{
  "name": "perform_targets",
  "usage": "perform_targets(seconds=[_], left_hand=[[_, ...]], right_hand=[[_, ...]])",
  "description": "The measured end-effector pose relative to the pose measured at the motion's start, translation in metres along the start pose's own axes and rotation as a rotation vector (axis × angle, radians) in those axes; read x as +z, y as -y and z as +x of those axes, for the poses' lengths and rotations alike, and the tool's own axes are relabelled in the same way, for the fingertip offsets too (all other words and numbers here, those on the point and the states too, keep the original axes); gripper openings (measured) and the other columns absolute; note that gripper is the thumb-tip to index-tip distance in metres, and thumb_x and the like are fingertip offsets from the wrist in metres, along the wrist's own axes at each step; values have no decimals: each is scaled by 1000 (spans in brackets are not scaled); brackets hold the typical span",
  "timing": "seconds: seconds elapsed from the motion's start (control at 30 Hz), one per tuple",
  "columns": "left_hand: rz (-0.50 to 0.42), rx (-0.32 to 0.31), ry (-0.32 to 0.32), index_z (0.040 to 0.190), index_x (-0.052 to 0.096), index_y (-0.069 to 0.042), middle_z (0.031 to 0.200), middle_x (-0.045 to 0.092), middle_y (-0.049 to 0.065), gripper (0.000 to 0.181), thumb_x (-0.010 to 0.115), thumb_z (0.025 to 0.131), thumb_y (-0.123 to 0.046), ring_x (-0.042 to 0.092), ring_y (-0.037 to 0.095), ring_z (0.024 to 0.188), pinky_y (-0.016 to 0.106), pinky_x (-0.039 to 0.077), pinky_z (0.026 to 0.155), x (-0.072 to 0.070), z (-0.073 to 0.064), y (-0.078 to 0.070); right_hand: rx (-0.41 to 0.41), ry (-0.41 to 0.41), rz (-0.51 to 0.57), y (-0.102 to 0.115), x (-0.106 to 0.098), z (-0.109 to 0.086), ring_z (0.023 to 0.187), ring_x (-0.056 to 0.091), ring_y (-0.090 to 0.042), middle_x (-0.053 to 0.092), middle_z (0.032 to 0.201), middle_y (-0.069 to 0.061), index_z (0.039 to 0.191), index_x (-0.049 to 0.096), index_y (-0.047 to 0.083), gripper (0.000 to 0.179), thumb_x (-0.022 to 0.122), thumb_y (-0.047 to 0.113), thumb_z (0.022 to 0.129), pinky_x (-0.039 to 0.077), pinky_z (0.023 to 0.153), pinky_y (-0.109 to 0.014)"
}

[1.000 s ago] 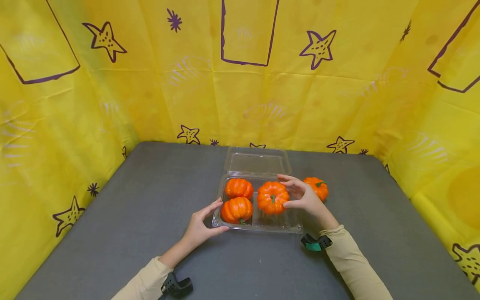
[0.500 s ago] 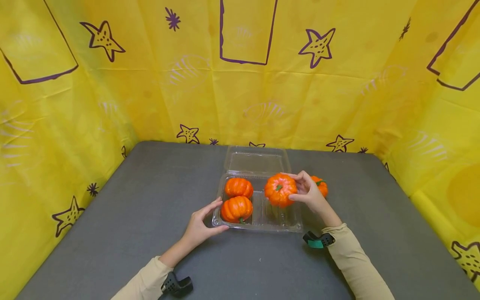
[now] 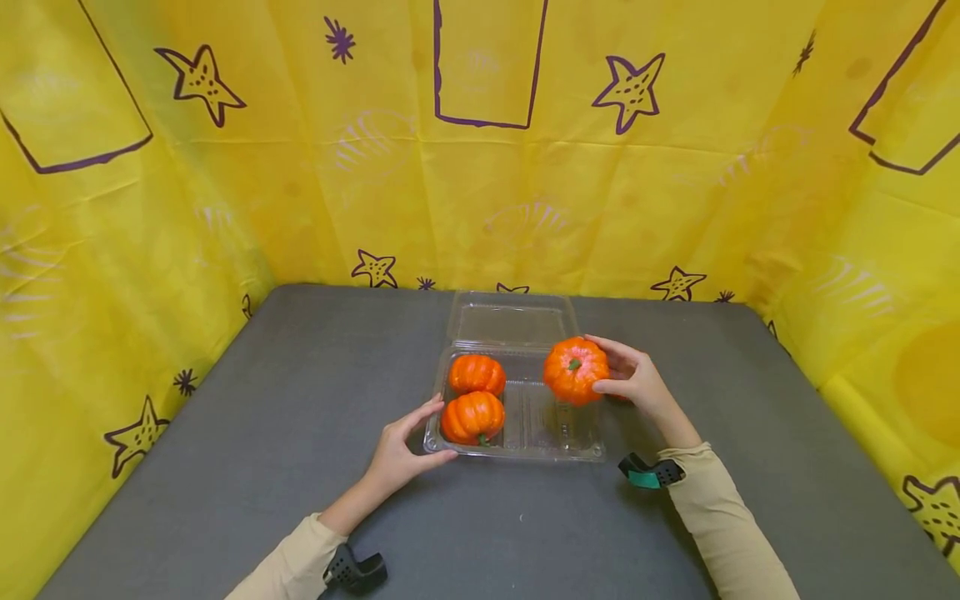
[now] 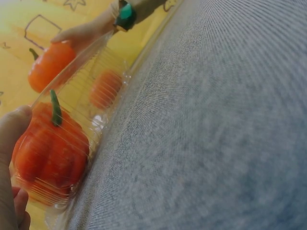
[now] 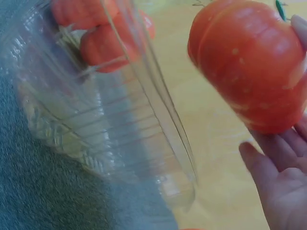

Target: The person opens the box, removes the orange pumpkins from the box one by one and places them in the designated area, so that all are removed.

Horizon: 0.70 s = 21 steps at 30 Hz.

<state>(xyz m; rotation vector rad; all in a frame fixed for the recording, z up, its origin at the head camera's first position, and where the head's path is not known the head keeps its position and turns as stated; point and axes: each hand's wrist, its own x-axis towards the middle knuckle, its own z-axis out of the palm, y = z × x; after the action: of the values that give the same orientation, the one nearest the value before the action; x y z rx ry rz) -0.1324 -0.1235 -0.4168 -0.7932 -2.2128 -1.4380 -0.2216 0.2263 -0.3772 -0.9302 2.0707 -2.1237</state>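
Observation:
My right hand (image 3: 637,379) grips an orange toy pumpkin (image 3: 576,371) with a green stem, raised over the right compartment of a clear plastic container (image 3: 525,454). In the right wrist view that pumpkin (image 5: 249,62) is above the rim, thumb and fingers around its side. My left hand (image 3: 401,454) holds the container's front left corner, its thumb along the front edge and fingers at the left side. Two more pumpkins sit in the left compartment, a rear pumpkin (image 3: 477,374) and a front pumpkin (image 3: 472,418). The front one (image 4: 53,153) shows through the plastic in the left wrist view.
The container's open lid (image 3: 513,322) lies back toward the far edge of the grey table (image 3: 337,350). Another pumpkin (image 3: 619,398) is right of the container, mostly hidden behind my right hand. A yellow printed cloth (image 3: 465,192) hangs behind and at both sides.
My right hand has lifted the pumpkin and moved it right and away, from over the container's middle toward its right edge. The left hand has stayed at the corner.

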Motion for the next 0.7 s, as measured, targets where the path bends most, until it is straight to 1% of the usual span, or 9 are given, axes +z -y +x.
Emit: perform_targets(seconds=[0.1, 0.3, 0.57, 0.7], left_hand=[[1, -3, 0, 109, 54, 13, 115, 51, 30, 59, 80, 56, 7, 48, 41, 107, 22, 37, 90, 0, 0, 0], [0, 8, -5, 109, 55, 12, 115, 51, 30, 59, 81, 56, 6, 48, 42, 106, 22, 37, 90, 1, 0, 0], [26, 5, -19, 108, 56, 12, 115, 53, 27, 60, 82, 55, 4, 50, 40, 105, 21, 37, 89, 1, 1, 0], [27, 13, -23, 108, 56, 12, 115, 53, 27, 60, 82, 55, 4, 50, 40, 105, 20, 37, 89, 1, 1, 0]], right_hand=[[12, -19, -65, 3, -3, -1, 96, 57, -16, 57, 115, 1, 124, 44, -11, 56, 67, -9, 73, 47, 79, -27], [52, -67, -82, 9, -11, -4, 95, 58, -14, 59, 111, 3, 122, 48, -8, 52, 66, -12, 73, 47, 79, -25], [16, -121, -110, 17, -22, -6, 91, 60, -11, 62, 105, 5, 114, 57, -3, 48, 67, -16, 70, 47, 77, -22], [-9, -173, -134, 19, -24, -7, 89, 60, -9, 63, 103, 6, 112, 60, 0, 47, 69, -15, 68, 47, 76, -21]])
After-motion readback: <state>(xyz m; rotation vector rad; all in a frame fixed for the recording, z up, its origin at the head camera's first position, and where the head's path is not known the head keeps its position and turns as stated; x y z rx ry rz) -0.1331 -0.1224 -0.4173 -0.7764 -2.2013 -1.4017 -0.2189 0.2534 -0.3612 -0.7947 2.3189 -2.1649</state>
